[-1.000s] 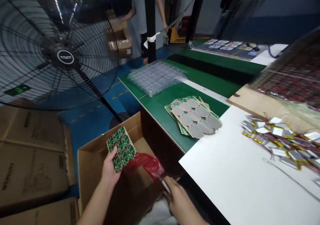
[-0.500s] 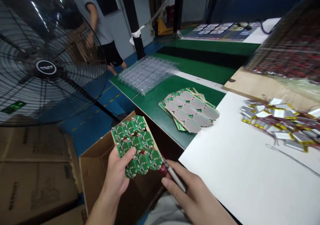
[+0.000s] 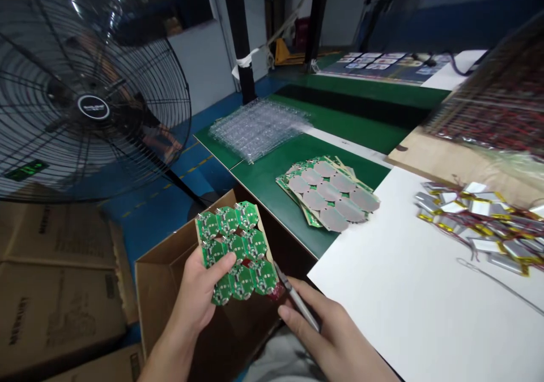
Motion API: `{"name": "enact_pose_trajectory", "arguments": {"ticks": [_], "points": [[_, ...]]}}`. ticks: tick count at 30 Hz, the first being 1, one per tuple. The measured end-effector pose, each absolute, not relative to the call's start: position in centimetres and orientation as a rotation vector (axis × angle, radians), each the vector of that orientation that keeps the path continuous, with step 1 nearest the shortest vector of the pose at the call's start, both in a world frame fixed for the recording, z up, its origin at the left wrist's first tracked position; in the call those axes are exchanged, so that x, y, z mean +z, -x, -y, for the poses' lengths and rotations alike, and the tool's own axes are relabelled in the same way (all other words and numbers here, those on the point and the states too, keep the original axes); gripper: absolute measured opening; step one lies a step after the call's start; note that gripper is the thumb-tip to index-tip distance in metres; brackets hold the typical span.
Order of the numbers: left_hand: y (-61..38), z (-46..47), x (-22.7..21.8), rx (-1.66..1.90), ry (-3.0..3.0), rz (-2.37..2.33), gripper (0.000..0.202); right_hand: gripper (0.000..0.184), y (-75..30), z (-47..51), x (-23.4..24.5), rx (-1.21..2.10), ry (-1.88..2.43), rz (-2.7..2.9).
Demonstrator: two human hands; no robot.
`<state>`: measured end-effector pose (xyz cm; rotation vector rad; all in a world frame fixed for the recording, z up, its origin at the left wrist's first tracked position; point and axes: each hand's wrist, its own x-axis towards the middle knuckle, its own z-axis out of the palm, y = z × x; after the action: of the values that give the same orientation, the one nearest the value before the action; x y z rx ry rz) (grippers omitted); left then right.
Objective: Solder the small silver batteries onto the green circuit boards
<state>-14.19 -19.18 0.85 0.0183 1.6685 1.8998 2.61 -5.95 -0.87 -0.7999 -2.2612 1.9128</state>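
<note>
A green circuit board panel point(image 3: 233, 240) of several joined round boards is tilted up in my left hand point(image 3: 199, 288), the thumb lying across its face and the fingers behind it. My right hand point(image 3: 325, 328) is closed around grey pliers point(image 3: 301, 304), whose narrow metal tip meets the panel's lower right edge. The far ends of the handles are hidden in the palm. Under both hands gapes an open cardboard box point(image 3: 165, 249), with something dark red point(image 3: 277, 292) showing near the tool tip. More panels point(image 3: 334, 195) lie stacked on the green table, grey faces up.
Clear plastic trays point(image 3: 259, 127) sit farther back on the green table point(image 3: 272, 183). Silver battery cells point(image 3: 480, 212) with wires and a hooked metal rod point(image 3: 501, 285) lie on the white board at right. A large fan point(image 3: 93, 107) and closed cartons point(image 3: 63, 302) stand at left.
My view has turned slightly left, so the surroundings sit farther right. The pliers remain at the panel's edge. Behind the fan, the person has moved left and lower.
</note>
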Motion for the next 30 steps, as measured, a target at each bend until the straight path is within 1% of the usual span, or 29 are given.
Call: {"name": "enact_pose_trajectory", "arguments": {"ticks": [4,11,14,16,17,20,21,22,24,26,28,30], "points": [[14.1,19.2,0.8,1.892,-0.038,-1.66,0.043,0.049,-2.6,6.1,-0.8,1.934,0.827,2.218],[14.0,18.9,0.8,1.886,-0.019,-1.642,0.045,0.05,-3.0,6.1,-1.2,1.983,0.79,2.182],[13.8,19.1,0.8,1.868,-0.025,-1.637,0.042,0.047,-3.2,6.2,-1.5,1.917,0.835,2.185],[13.6,19.3,0.6,1.854,-0.023,-1.632,0.041,0.044,-3.3,6.2,-1.8,1.942,0.841,2.194],[13.5,19.4,0.5,1.85,-0.018,-1.614,0.041,0.044,-3.5,6.2,-1.9,2.023,0.832,2.177],[13.3,19.6,-0.3,1.844,0.037,-1.491,0.043,0.053,-3.9,6.1,-2.4,2.497,0.715,1.971],[13.2,19.7,-0.6,1.846,0.059,-1.454,0.044,0.055,-3.9,6.0,-2.4,2.596,0.671,1.909],[13.2,19.7,-0.8,1.85,0.077,-1.435,0.044,0.055,-3.9,6.0,-2.5,2.611,0.65,1.899],[13.1,19.9,-1.2,1.847,0.089,-1.456,0.044,0.052,-3.6,5.8,-2.3,2.449,0.659,1.994],[13.2,20.2,-1.2,1.828,0.062,-1.518,0.045,0.053,-3.0,5.7,-2.1,2.284,0.671,2.081],[13.1,20.4,-1.0,1.821,0.033,-1.568,0.044,0.059,-2.3,5.6,-1.8,2.254,0.623,2.094],[13.0,20.7,-0.7,1.83,0.014,-1.582,0.043,0.061,-1.7,5.6,-1.8,2.251,0.589,2.105]]}}
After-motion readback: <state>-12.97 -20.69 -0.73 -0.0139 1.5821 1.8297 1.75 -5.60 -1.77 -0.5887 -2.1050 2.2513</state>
